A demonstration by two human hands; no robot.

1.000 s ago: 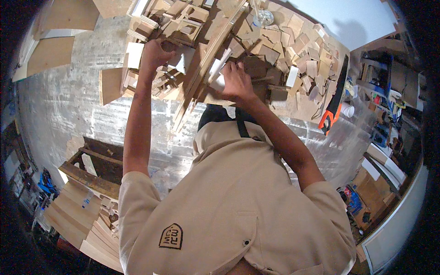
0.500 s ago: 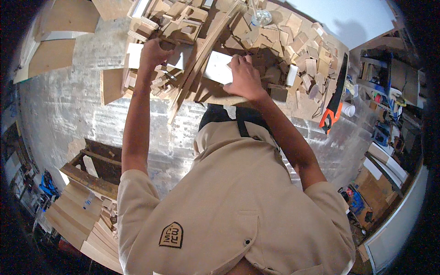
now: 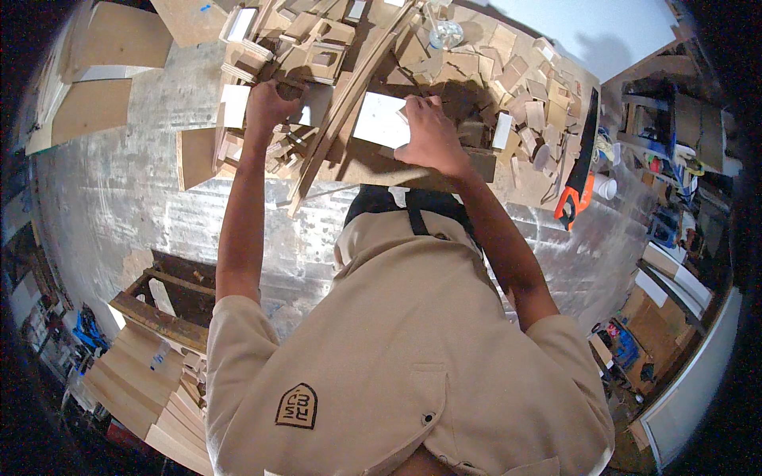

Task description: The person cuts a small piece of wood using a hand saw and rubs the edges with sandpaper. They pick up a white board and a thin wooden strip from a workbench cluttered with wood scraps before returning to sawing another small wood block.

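Note:
My right hand (image 3: 433, 140) grips the right edge of a white rectangular board (image 3: 382, 120), thumb below and fingers above. This board lies flat near the front of a workbench covered in wood offcuts. Further left, my left hand (image 3: 270, 109) reaches in among small wood pieces (image 3: 287, 143), its fingers curled round something mostly hidden by the hand. A white-faced block (image 3: 234, 105) sits just left of that hand. Between my hands, long thin wood strips (image 3: 343, 119) run diagonally across the bench and stick out past its front edge.
Many offcuts (image 3: 533, 117) are heaped on the bench's right side. A handsaw (image 3: 578, 181) with an orange handle lies at the right edge, close to a white cup (image 3: 605, 186). A clear jar (image 3: 446, 34) stands at the back. An old wooden box (image 3: 163, 305) is at lower left.
Both hands have shifted only slightly, the right one a little rightward along the white board. The whole view has moved a bit; the bench pieces otherwise look the same.

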